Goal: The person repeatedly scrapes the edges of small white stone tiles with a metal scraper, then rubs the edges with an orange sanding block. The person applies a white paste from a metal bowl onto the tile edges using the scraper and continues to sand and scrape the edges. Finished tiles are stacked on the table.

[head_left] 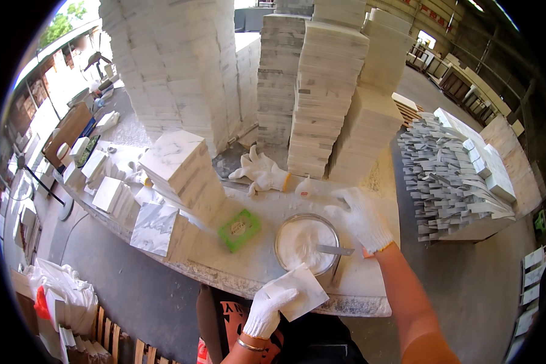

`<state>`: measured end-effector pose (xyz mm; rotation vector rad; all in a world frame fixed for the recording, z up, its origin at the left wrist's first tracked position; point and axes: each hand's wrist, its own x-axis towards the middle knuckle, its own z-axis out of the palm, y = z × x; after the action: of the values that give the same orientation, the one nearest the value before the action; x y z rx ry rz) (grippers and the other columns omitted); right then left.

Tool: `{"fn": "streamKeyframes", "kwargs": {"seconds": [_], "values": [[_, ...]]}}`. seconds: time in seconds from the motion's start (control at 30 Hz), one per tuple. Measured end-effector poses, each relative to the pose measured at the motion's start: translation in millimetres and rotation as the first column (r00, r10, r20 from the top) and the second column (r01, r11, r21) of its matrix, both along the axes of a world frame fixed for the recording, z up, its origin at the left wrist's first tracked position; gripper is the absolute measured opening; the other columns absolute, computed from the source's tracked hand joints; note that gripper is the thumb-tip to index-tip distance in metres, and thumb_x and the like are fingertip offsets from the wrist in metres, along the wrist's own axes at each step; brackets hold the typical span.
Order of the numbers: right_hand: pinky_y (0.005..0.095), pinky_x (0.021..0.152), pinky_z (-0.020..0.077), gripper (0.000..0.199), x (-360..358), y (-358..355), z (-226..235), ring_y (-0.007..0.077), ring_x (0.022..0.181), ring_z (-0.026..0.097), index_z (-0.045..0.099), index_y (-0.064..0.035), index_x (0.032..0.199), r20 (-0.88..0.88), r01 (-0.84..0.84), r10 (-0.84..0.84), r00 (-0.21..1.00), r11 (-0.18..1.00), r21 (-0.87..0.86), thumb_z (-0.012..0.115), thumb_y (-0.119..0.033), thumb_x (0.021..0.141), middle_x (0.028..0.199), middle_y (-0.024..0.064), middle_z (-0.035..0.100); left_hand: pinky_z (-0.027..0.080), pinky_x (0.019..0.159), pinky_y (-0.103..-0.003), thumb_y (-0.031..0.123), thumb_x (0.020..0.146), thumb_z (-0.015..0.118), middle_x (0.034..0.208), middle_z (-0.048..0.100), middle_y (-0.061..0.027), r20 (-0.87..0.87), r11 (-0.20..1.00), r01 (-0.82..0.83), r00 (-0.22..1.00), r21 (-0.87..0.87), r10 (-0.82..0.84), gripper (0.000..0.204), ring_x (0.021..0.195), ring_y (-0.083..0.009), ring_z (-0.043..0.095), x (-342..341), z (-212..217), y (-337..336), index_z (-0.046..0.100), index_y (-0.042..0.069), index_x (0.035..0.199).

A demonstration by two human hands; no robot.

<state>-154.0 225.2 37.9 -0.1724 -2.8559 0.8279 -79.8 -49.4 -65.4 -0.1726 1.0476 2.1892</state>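
Observation:
My left hand (272,310), in a white knit glove, grips a square white stone tile (303,291) by its left side, over the table's near edge. My right hand (361,217), gloved too, hovers at the right of the table, its fingers apart and nothing visible in them. Between the hands stands a round metal-rimmed bowl (279,242) of white paste or powder (303,238). A flat metal scraper (333,249) rests in it, sticking out over the right rim. Left of the bowl lies a green packet (239,229).
Tall stacks of stone tiles (327,91) rise along the table's far side. A stack of marble tiles (179,158) stands left. A spare white glove (261,172) and a small white bottle (304,187) lie behind the bowl. Thin stone strips (449,182) are piled at right.

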Motion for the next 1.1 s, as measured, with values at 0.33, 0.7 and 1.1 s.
{"fn": "streamKeyframes", "kwargs": {"seconds": [0.33, 0.7, 1.1], "values": [[0.0350, 0.088, 0.0530, 0.038, -96, 22, -64, 0.0219, 0.099, 0.067, 0.067, -0.0057, 0.118, 0.127, -0.140, 0.203, 0.971, 0.911, -0.388, 0.075, -0.022, 0.085, 0.105, 0.0098, 0.072, 0.054, 0.087, -0.031, 0.013, 0.084, 0.078, 0.117, 0.072, -0.0103, -0.003, 0.998, 0.057, 0.998, 0.009, -0.056, 0.061, 0.098, -0.0175, 0.068, -4, 2, 4, 0.059, -0.009, 0.137], [0.0314, 0.089, 0.0513, 0.038, 51, 9, -8, 0.0136, 0.101, 0.063, 0.066, -0.0034, 0.121, 0.096, -0.147, 0.226, 0.969, 0.848, -0.509, 0.078, -0.020, 0.089, 0.110, 0.0046, 0.070, 0.055, 0.086, -0.031, 0.010, 0.086, 0.076, 0.112, 0.073, -0.0096, -0.014, 1.000, 0.014, 1.000, -0.004, -0.014, 0.051, 0.096, -0.0171, 0.068, -1, 0, 1, 0.062, -0.008, 0.132], [0.0339, 0.088, 0.0544, 0.025, 100, -17, 2, 0.0231, 0.099, 0.072, 0.076, -0.0039, 0.107, 0.107, -0.184, 0.260, 0.960, 0.868, -0.462, 0.079, -0.021, 0.088, 0.104, 0.0118, 0.076, 0.054, 0.085, -0.031, 0.012, 0.084, 0.079, 0.108, 0.073, -0.0093, -0.062, 1.000, 0.000, 0.998, 0.031, 0.002, 0.046, 0.093, -0.0182, 0.068, -3, 5, 4, 0.066, -0.006, 0.123]]}}
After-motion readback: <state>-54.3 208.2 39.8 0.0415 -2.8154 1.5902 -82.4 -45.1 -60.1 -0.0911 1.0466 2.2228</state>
